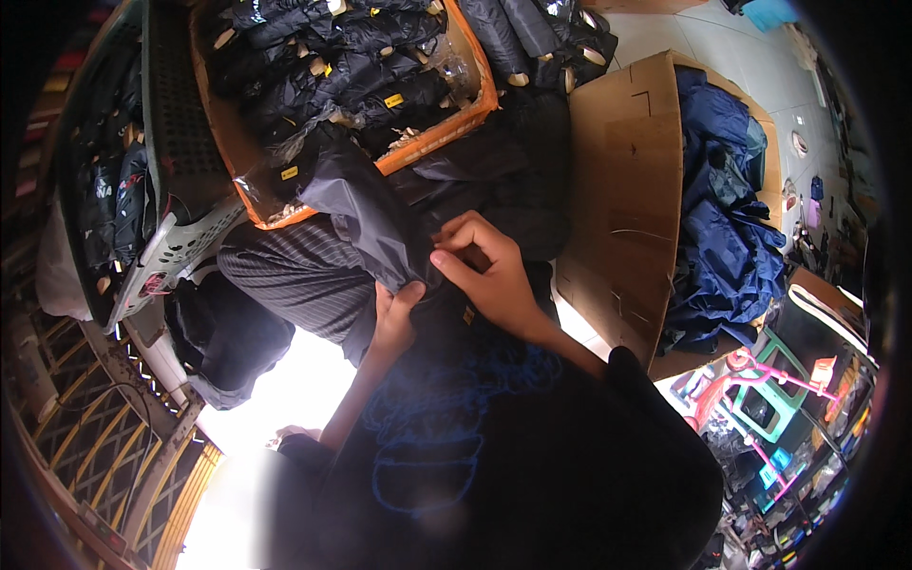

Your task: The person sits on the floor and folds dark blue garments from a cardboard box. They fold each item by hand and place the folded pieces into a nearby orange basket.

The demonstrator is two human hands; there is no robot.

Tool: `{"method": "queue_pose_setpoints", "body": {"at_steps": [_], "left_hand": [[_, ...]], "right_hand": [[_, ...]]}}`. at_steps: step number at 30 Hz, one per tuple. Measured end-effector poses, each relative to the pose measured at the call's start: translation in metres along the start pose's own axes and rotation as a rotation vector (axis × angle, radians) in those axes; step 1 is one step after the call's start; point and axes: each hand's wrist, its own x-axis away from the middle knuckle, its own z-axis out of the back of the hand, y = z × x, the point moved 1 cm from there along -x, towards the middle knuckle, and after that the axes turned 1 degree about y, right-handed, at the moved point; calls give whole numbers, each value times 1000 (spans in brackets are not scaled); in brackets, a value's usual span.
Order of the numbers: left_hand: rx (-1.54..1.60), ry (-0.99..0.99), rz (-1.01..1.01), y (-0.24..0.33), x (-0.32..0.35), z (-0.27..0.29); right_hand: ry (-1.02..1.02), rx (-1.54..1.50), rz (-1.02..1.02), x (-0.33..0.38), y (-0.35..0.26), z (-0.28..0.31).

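Observation:
My right hand [489,271] pinches the edge of a dark grey-black fabric piece [366,204] that drapes across my lap. My left hand [394,318] grips the same fabric from below, thumb and fingers closed on a fold right next to the right hand. The cloth runs up toward an orange-rimmed box [480,100] full of folded black umbrellas with tan handles and yellow tags. A small yellow tag shows on the dark cloth under my right palm.
A large cardboard box [627,190] on the right holds a heap of dark blue fabric [727,237]. A grey plastic crate [185,228] with more black umbrellas stands at the left. Pink and green plastic stools [760,389] sit at lower right. Striped dark cloth [304,275] lies beneath.

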Motion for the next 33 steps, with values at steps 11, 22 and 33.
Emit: {"method": "queue_pose_setpoints", "body": {"at_steps": [11,22,33], "left_hand": [[-136,-6,-116,1,2,2],[-137,-60,-205,0,7,6],[-123,-123,-73,-8,6,15]], "right_hand": [[21,518,216,3,-16,-6],[107,176,122,10,-13,-11],[-102,426,127,0,-29,-1]]}}
